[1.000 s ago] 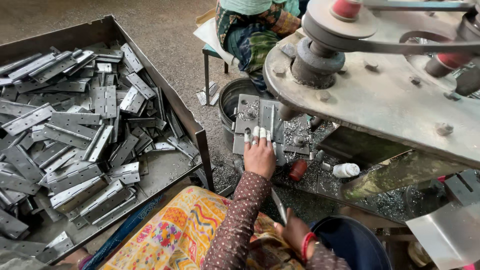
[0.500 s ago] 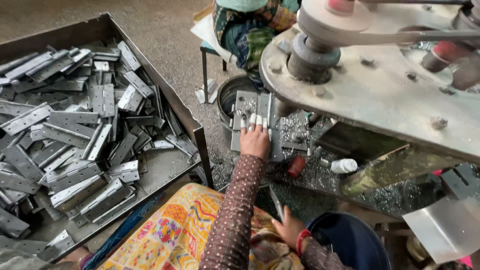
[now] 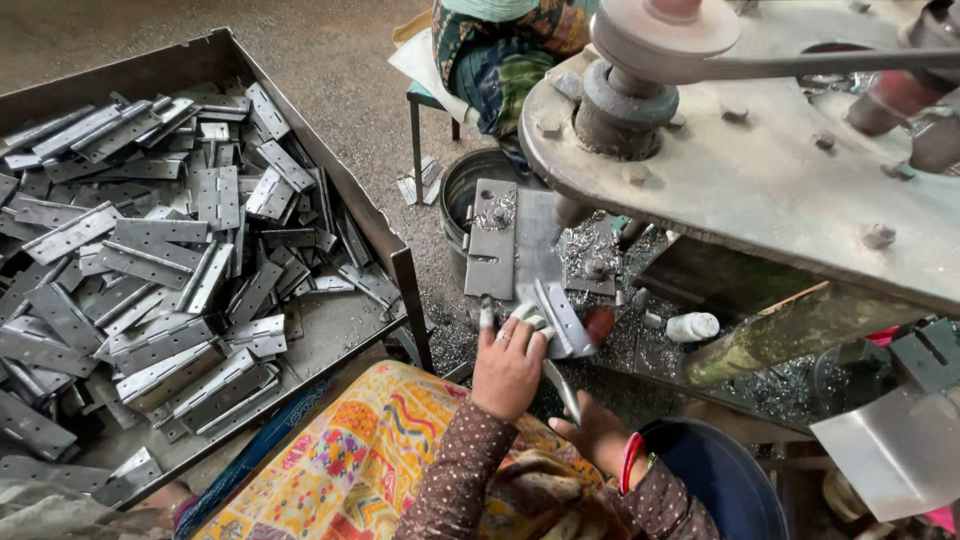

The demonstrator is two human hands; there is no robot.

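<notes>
under left fingers (image 3: 520, 318), hinge plate (image 3: 562, 320)

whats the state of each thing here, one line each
left hand: fingers gripping a metal hinge
metal hinge: tilted, held at the machine bed
right hand: low, holding a thin metal piece
metal tray: heaped with loose hinges
round bucket: open, under the machine
blue tub: open
</notes>
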